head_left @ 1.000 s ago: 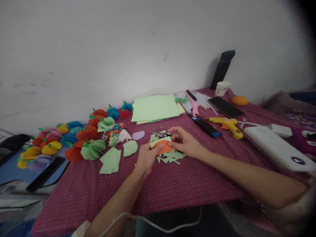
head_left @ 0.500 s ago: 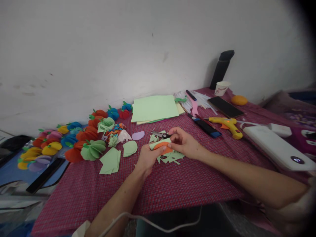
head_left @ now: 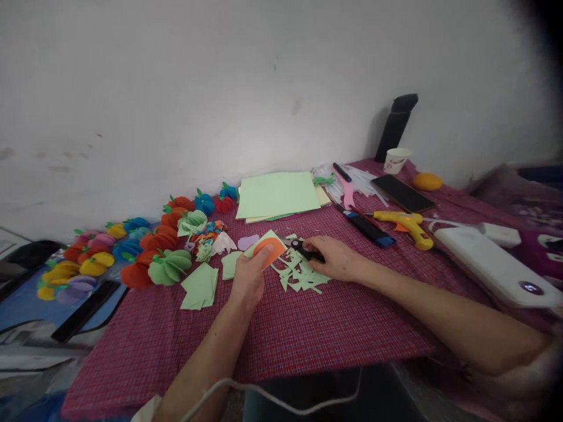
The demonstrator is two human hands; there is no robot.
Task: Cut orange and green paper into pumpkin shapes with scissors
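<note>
My left hand (head_left: 250, 274) pinches an orange paper piece (head_left: 269, 251) laid over light green paper (head_left: 264, 237), with the thumb on top. Black-handled scissors (head_left: 303, 249) are in my right hand (head_left: 332, 257), fingers wrapped about the handles and blades pointing left toward the paper's edge. Whether the blades touch the paper I cannot tell. Under and beside the scissors lies a heap of green paper scraps (head_left: 303, 275). Left of my left hand are cut green pieces (head_left: 229, 265), a purple piece (head_left: 248, 241) and a stack of green squares (head_left: 200, 287).
Folded paper pumpkins (head_left: 160, 238) crowd the left side. Green sheets (head_left: 278, 195) lie at the back by the wall. To the right are a box cutter (head_left: 368, 227), a yellow glue gun (head_left: 407, 224), a phone (head_left: 402, 193), a paper cup (head_left: 396, 160) and a white power bank (head_left: 492, 265).
My right hand has let go of the paper and taken hold of the scissors. My left hand has moved slightly left, tilting the orange and green paper.
</note>
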